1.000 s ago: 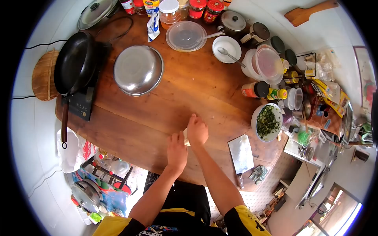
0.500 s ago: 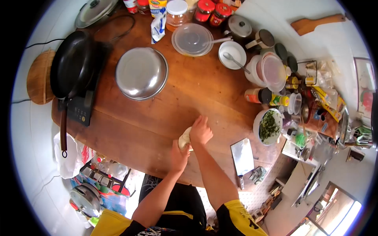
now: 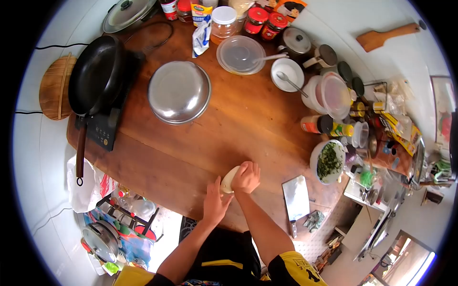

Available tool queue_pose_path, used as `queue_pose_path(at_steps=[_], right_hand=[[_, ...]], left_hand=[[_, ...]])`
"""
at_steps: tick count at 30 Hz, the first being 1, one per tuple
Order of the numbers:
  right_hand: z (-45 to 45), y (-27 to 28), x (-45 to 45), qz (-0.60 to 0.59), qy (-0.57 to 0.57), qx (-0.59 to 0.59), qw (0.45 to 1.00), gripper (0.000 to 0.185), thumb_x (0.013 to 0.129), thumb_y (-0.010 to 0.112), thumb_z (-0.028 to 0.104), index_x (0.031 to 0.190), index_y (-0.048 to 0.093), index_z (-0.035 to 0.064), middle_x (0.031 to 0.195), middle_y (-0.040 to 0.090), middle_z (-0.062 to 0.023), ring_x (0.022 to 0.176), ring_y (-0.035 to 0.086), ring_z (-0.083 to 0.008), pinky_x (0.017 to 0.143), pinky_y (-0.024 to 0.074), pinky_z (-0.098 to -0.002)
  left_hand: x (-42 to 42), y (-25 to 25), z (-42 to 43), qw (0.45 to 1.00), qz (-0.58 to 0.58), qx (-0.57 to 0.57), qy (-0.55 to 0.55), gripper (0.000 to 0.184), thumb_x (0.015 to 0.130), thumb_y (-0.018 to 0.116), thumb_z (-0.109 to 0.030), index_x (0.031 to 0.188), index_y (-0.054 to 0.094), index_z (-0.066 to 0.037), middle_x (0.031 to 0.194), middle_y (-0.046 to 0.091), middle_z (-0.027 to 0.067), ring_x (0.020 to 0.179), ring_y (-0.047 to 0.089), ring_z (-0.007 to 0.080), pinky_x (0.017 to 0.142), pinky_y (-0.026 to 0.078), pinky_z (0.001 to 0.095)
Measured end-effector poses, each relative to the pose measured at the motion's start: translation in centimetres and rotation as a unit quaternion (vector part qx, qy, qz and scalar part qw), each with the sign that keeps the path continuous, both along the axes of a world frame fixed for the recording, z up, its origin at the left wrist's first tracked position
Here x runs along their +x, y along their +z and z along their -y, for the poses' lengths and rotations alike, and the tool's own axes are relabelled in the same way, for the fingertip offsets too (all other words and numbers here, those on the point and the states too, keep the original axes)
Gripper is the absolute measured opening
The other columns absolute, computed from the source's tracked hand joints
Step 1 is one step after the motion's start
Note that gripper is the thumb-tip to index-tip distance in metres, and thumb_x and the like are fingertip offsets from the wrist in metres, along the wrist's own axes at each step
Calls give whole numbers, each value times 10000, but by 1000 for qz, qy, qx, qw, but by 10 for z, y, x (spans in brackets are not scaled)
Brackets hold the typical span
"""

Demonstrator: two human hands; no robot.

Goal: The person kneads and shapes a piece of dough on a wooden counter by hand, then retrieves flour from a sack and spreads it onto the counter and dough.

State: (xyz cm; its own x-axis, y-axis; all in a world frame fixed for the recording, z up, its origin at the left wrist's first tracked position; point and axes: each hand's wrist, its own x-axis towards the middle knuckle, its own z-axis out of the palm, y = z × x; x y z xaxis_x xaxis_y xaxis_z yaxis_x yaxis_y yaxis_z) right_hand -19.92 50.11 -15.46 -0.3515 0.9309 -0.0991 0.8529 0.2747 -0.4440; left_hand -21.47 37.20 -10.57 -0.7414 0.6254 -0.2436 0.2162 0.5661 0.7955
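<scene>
A pale lump of dough (image 3: 229, 180) lies on the wooden table near its front edge. My right hand (image 3: 246, 178) bears down on the dough's right side, fingers curled over and partly hiding it. At the lower left of the dough is my left hand (image 3: 216, 202), its fingers apart and the thumb side close to the dough's edge. Whether the left fingertips touch it is hard to make out. To the right lies a cleaver (image 3: 296, 198) with its handle toward me, beside a crumpled cloth (image 3: 314, 220).
An upturned metal bowl (image 3: 179, 90) sits at the left middle of the table (image 3: 229, 128). Farther left, a black pan (image 3: 97, 74) rests on an induction cooker (image 3: 102, 129). A bowl of chopped greens (image 3: 329, 161) stands right. Jars, lids and containers line the back and right.
Both hands and the dough have shifted toward me in the view. My left hand has loosened from the dough and its fingers are spread; my right hand stays pressed on it.
</scene>
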Motion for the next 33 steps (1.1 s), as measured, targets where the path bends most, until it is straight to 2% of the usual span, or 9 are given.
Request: queue_pose_path(at_steps=[3,7,11,17,23,25,26,30,33], right_hand=[[0,-4,-17,75,-55,19,995,323,944,430,295,881,683,104,920,664,-98,877,610,-349,741,500,-485],[1,-2,-34,92,-240,-4,966,372,944,411,308,899,693,69,922,706,-144,832,651,-397,739,507,-516],[-6,19,5,110,-133,-202,964,431,955,395,389,964,698,82,995,695,-200,944,640,-415,855,501,-508],[11,47,-25,87,5,-116,989,371,947,497,360,865,682,49,910,681,-155,1055,569,-361,865,470,-481],[-4,9,-17,-80,281,86,952,214,905,577,223,739,612,92,663,629,-82,750,601,-292,689,456,-427],[-8,6,-30,-14,220,114,969,214,910,561,196,729,603,89,641,627,-108,634,591,-317,641,474,-437],[-8,2,-33,-7,195,110,975,244,931,530,233,754,607,85,616,613,-119,584,584,-353,622,492,-462],[-8,-2,-36,106,26,-44,993,274,959,474,296,903,657,100,751,657,-169,747,639,-405,662,514,-524],[-3,16,-4,44,-81,-146,985,342,969,458,337,890,658,72,802,688,-191,804,663,-404,723,522,-521]], left_hand=[[14,-19,-12,954,259,55,138,652,842,754,-201,1342,408,34,996,616,168,866,658,249,719,534,346],[17,-28,-20,951,217,66,210,493,852,729,-146,1227,465,34,1006,642,186,931,669,232,777,526,327],[3,4,-13,984,93,17,147,362,796,714,-72,1101,532,-4,1007,576,197,850,619,339,728,519,401],[15,11,-21,998,-11,-49,44,353,794,679,-31,1116,533,-21,963,539,211,913,569,412,731,503,463],[4,-2,-7,980,135,20,146,433,836,722,-90,1184,474,-23,952,580,187,910,645,332,767,538,407],[4,2,-18,934,300,3,191,462,839,742,-127,1180,465,16,957,637,183,893,674,268,738,544,334],[17,-20,-24,954,196,10,225,471,829,754,-143,1145,465,50,931,672,185,850,689,237,700,535,306],[2,-16,-18,903,307,92,285,441,824,760,-172,1105,494,40,913,663,173,837,685,228,718,531,341],[4,-1,-6,994,68,22,78,263,818,713,-115,988,534,-25,890,609,189,750,625,376,660,513,432]])
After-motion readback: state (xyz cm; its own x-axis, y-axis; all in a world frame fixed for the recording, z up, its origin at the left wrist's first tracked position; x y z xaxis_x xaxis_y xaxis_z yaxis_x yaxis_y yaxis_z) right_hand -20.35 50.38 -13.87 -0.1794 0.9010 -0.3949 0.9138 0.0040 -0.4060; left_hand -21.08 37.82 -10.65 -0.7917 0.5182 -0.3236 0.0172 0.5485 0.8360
